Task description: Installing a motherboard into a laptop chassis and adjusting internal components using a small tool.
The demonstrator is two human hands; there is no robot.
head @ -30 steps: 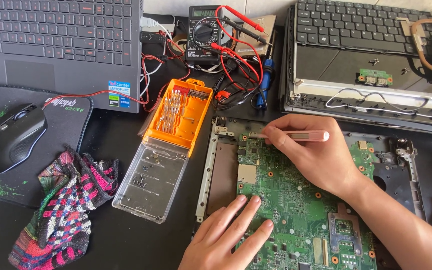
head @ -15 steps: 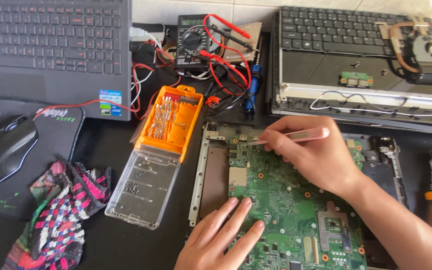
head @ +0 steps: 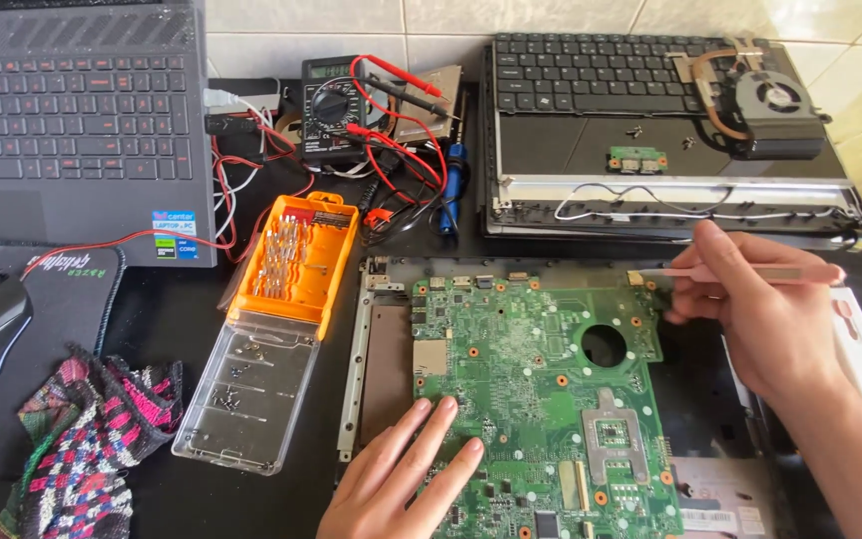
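Green motherboard point(head: 536, 399), bare circuit board with round cutout, chips and orange-ringed screw holes, lies flat in an open laptop base on the dark counter point(head: 192, 329), under and between both hands. Left hand point(head: 401, 479) flat, fingers spread a little, fingertips pressing the board's lower left part. Right hand point(head: 760, 309) closed in a pinch on a thin pinkish tool point(head: 730, 272), tip at the board's upper right corner; orange bit case point(head: 291, 265) sits left of both hands.

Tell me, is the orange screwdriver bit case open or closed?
Open. The orange bit case lies flat with its clear lid folded out toward the person, and the rows of metal bits are exposed.
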